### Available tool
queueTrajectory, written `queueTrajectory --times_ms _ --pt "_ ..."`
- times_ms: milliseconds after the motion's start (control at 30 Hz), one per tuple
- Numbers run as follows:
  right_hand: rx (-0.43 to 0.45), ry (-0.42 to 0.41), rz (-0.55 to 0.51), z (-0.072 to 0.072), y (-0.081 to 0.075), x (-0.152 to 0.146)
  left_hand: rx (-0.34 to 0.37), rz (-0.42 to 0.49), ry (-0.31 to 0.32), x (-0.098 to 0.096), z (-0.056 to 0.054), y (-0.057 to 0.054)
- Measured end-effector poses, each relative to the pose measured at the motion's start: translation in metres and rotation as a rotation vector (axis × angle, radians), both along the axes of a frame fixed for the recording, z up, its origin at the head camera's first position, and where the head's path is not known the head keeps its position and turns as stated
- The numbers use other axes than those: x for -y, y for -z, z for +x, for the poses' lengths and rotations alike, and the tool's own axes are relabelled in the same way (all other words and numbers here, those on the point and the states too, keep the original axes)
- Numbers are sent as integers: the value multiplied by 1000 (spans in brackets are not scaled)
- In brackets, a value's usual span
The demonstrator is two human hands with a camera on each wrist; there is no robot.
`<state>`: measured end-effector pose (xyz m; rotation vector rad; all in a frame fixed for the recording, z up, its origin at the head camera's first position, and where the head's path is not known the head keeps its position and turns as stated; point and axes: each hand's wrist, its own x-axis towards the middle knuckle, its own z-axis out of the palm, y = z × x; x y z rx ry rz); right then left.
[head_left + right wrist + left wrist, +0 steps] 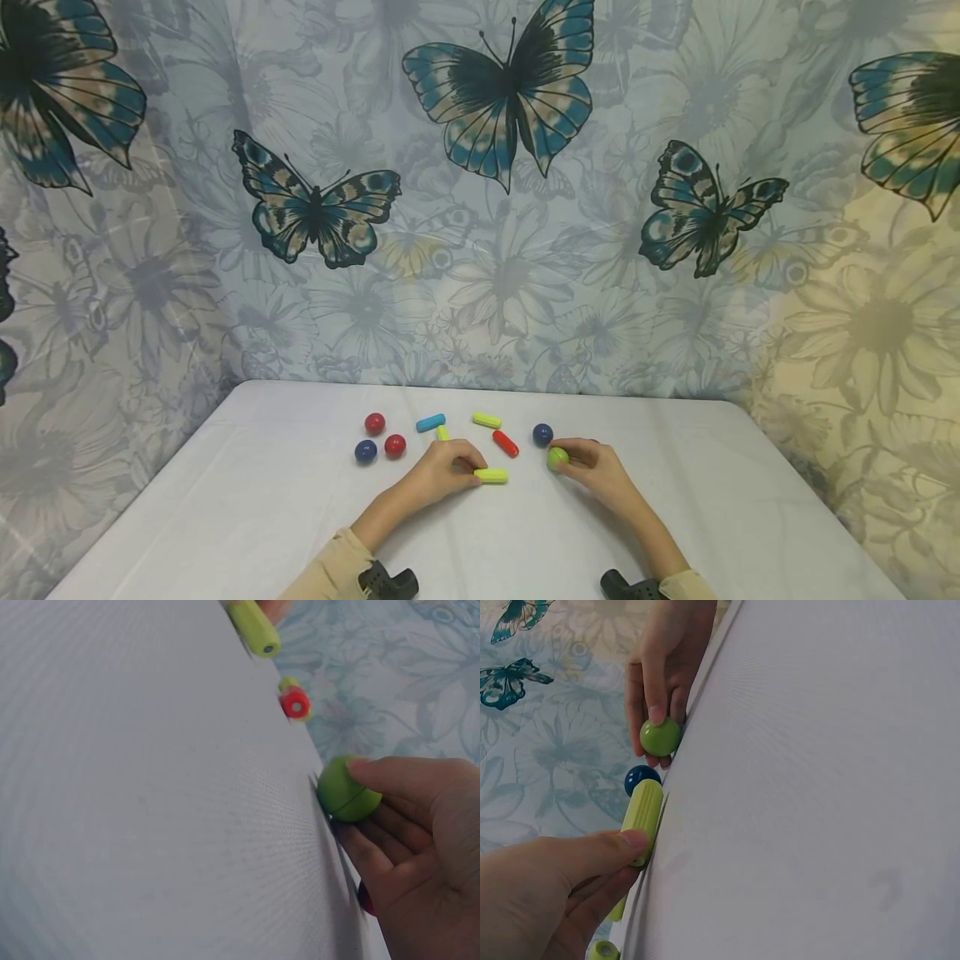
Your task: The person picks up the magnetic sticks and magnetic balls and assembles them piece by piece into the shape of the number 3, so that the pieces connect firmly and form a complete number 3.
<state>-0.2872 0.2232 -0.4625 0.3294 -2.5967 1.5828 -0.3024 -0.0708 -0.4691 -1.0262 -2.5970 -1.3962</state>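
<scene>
Yellow stick [493,476] was pinched, thumb against fingers, by the left hand [441,471]; the right hand [598,473] likewise pinched a green ball [557,458].

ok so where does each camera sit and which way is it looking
Head: on the head, facing forward and down over the white table to the butterfly-print backdrop; left hand, right hand and tan sleeves show.
Left wrist: on that wrist, facing past the left hand's lime-yellow stick to the right hand; both hands show.
Right wrist: on that wrist, facing the right hand's green ball; a sliver of left hand shows at top.
Both wrist views share ball and held stick.
</scene>
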Motion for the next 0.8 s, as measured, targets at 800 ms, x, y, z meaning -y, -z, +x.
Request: queueTrajectory --times_ms 800 --pt "-9 -24 14 3 -2 9 18 47 22 0 -1 3"
